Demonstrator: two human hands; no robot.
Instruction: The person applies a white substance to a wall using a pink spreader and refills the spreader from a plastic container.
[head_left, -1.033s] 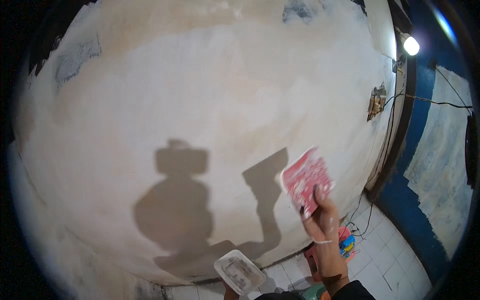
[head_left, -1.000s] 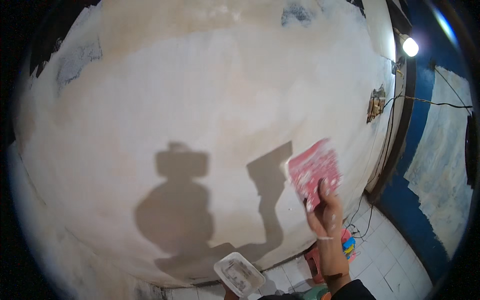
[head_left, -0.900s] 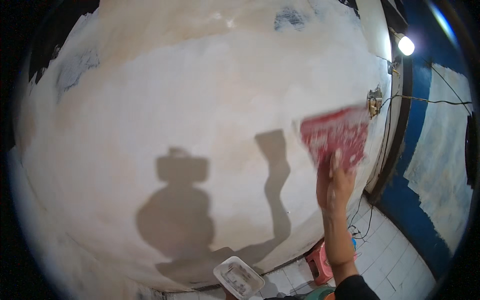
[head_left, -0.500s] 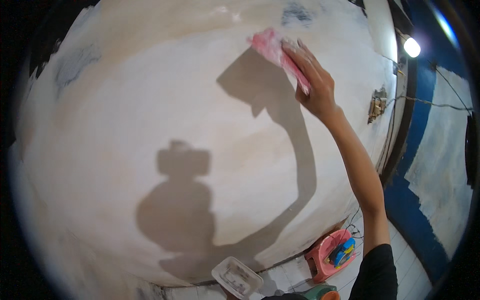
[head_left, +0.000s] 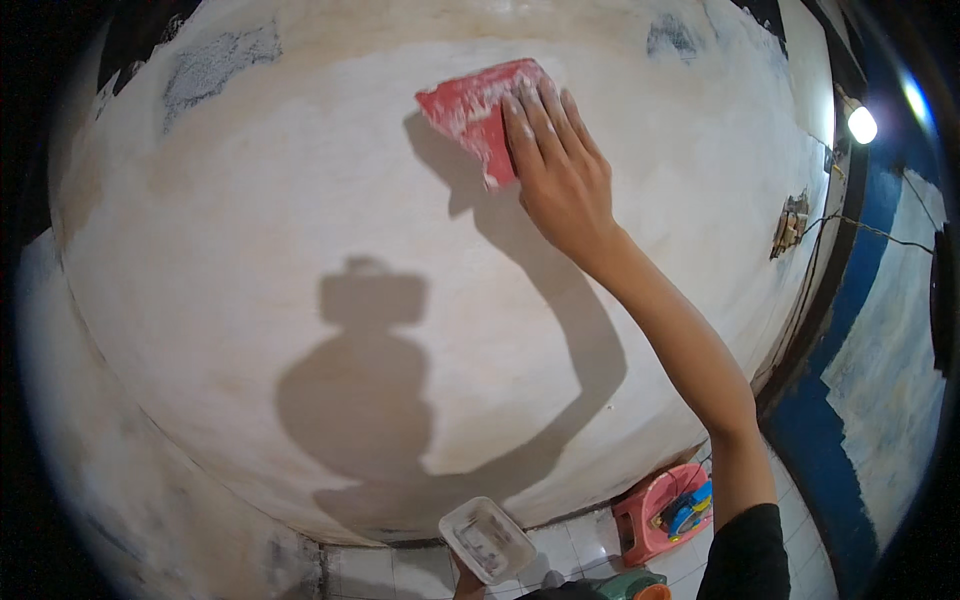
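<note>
Nearest, the left hand [head_left: 467, 582] holds the white tray [head_left: 514, 553] low, its fingers too hidden to judge their spread, presumably keeping it within reach, while farther up the right hand [head_left: 562, 170], fingers slightly fanned, grips the red spreader [head_left: 478, 106], likely steadying it at the pale wall [head_left: 250, 220].
</note>
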